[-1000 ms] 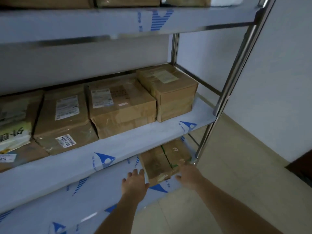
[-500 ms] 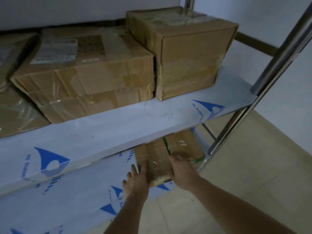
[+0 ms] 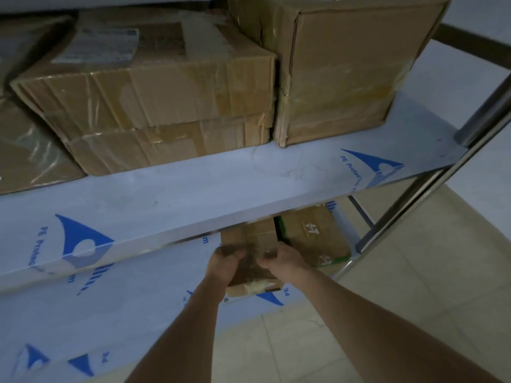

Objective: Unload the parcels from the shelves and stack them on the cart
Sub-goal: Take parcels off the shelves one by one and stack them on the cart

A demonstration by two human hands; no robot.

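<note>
Gripping a small taped cardboard parcel (image 3: 249,244) on the lower shelf (image 3: 138,313), the left hand (image 3: 225,262) and right hand (image 3: 282,261) curl their fingers over its top. It looks stiff and light; slick tape favours holding the edges.

The upper shelf (image 3: 221,194) hides the far end of the gripped parcel (image 3: 249,236)
</note>
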